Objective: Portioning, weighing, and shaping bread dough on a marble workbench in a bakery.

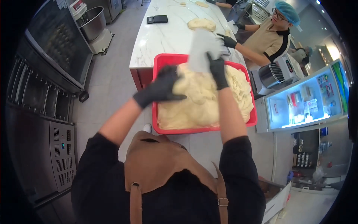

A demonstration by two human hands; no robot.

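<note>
A large mass of pale, soft dough fills a red plastic tub in front of me, against the near end of the table. My right hand, in a black glove, grips a white dough scraper, blurred by motion over the tub's far side. Also black-gloved, my left hand is at the dough's left part, fingers apart and somewhat blurred, holding nothing. Whether its fingertips press into the dough I cannot tell. On the table beyond the scraper lies a separate lump of dough.
The white marble-patterned table carries a black scale. At its right side a co-worker in a blue hair cover reaches in with gloved hands. A stand mixer and dark cabinet stand left; a lit fridge is at right.
</note>
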